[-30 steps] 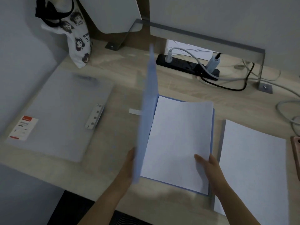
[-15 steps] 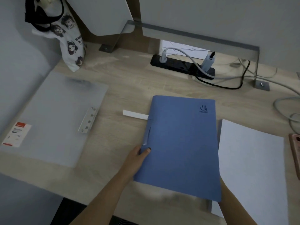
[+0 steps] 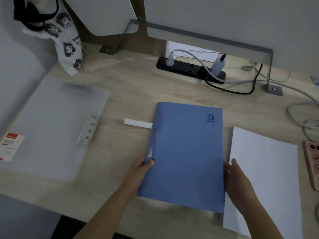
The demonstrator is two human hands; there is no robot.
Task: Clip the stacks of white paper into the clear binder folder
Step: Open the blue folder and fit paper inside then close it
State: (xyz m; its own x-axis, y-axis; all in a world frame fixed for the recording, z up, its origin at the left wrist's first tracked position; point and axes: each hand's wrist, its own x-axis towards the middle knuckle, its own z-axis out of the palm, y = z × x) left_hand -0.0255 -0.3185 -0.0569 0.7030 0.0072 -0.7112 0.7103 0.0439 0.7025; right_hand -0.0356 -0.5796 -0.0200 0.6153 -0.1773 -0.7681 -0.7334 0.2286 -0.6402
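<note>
A closed blue folder [image 3: 184, 156] lies in the middle of the desk [image 3: 129, 87], directly in front of the person. A white strip [image 3: 138, 123] pokes out from under its left edge toward 9 o'clock. At 12 o'clock a black power strip [image 3: 189, 69] sits by the wall with plugs and cables running off to 2 o'clock. A printed cloth bag [image 3: 67, 45] hangs at 11 o'clock. At far 3 o'clock, a phone in a pink case [image 3: 313, 166] lies at the desk's edge. The clear binder folder [image 3: 51, 128] lies flat at 9 o'clock, well apart from the blue one, with its metal clip [image 3: 88, 129] on the near right side. The stack of white paper [image 3: 264, 178] lies at 4 o'clock, just beside the blue folder. The left hand [image 3: 138, 171] pinches the blue folder's left edge, thumb on top. The right hand [image 3: 238, 183] lies along its right edge over the paper's border, fingers straight and holding nothing.
</note>
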